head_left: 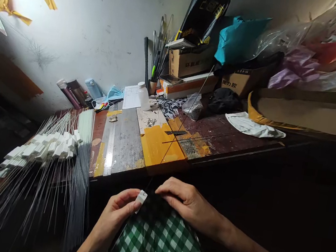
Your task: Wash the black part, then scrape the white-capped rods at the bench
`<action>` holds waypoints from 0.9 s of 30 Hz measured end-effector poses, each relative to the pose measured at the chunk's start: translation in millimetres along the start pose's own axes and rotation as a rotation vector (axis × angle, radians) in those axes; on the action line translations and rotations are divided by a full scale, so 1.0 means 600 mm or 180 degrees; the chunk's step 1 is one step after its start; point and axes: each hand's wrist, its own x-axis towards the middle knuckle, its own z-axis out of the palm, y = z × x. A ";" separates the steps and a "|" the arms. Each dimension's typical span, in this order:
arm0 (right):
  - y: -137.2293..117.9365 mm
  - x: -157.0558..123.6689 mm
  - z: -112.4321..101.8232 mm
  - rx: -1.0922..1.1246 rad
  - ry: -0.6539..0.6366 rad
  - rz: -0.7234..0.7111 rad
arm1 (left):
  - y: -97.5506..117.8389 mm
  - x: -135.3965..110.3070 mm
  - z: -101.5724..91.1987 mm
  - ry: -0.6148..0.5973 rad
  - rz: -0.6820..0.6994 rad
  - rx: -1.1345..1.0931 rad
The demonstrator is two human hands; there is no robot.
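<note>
Thumb and fingers of my left hand [120, 209] pinch a small white block [141, 197] above my lap. A thin dark rod [184, 122] slants up and away from beside the block, passing over the table edge. Whether the rod enters the block is too dark to see. To the right of the block, my right hand [181, 196] has its fingertips pressed together close to the rod's lower end. What they hold, if anything, cannot be made out. Below both hands lies a green and white checked apron [167, 242].
Thin rods with white blocks [59, 144] are piled at the table's left and jut over its edge. On the worktop [127, 145] lie a ruler [110, 147], orange tape [162, 144] and small metal bits. A white bottle [143, 97], boxes [192, 64] and bags stand behind.
</note>
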 end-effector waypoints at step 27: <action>0.035 -0.018 -0.073 -0.1006 0.0761 0.0489 | -0.062 0.007 0.043 0.1540 0.1855 0.1978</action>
